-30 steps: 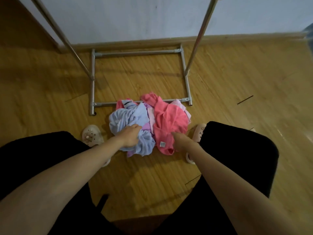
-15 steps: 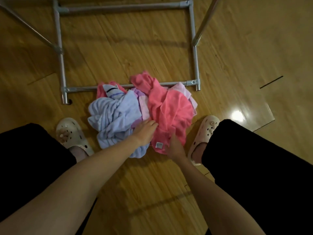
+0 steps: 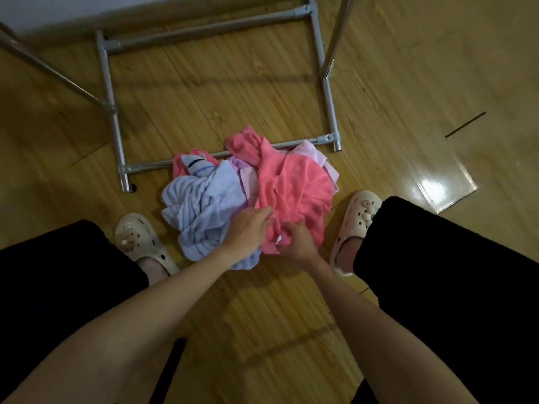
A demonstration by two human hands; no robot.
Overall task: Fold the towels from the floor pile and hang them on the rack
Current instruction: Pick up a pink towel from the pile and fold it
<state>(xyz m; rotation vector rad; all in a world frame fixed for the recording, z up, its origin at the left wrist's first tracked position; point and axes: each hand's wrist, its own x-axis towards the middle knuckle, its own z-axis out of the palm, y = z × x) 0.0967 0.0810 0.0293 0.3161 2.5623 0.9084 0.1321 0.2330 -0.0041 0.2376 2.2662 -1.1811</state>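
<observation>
A pile of crumpled towels lies on the wooden floor between my feet. A pink towel (image 3: 294,185) tops its right side, a pale blue striped towel (image 3: 201,205) its left, and a lilac towel (image 3: 245,176) shows between them. My left hand (image 3: 248,231) grips the near edge of the pink towel where it meets the blue one. My right hand (image 3: 297,243) pinches the pink towel's near corner by its white label. The metal rack's base frame (image 3: 328,83) stands just behind the pile.
Two slanted rack poles (image 3: 58,74) rise at left and right. My feet in cream clogs (image 3: 140,243) flank the pile, my black-trousered knees fill both lower sides. A white wall with a skirting board runs along the top left. Bare wooden floor lies to the right.
My left hand moved right from the blue towel onto the pink one. My right hand closed on the pink towel's near corner. The view tilted down toward the pile.
</observation>
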